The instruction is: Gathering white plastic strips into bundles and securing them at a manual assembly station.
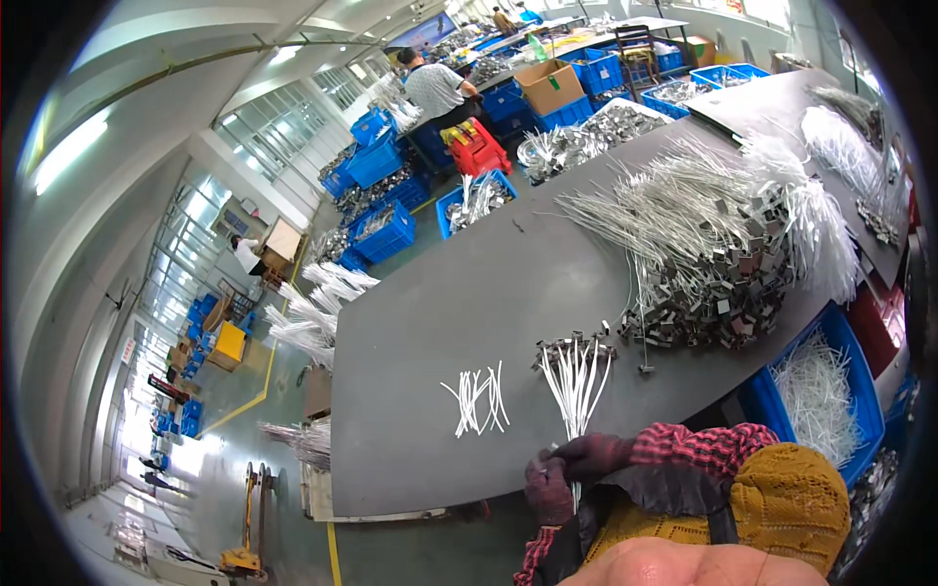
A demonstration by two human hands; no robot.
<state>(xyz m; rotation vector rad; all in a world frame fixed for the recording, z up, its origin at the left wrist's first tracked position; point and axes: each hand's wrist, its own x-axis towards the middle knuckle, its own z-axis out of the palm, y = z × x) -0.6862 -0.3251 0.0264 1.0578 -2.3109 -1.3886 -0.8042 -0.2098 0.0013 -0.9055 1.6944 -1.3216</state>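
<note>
Both my hands wear dark maroon gloves and meet at the table's near edge. My left hand (549, 491) and my right hand (592, 455) are closed around the lower part of a bundle of white wires (575, 386). The wires fan out over the tabletop, and their far ends lie among small dark metal pieces (578, 344). Below my hands, a short length of the bundle sticks out. To the left lies a small separate group of short white strips (476, 400).
The grey table (430, 293) bears a large heap of wires with metal clips (708, 264) at right. A blue bin of white strips (821, 400) stands at the near right. White bundles (318, 308) stick out beyond the left edge. Further off, a person (437, 93) stands near blue crates (376, 161).
</note>
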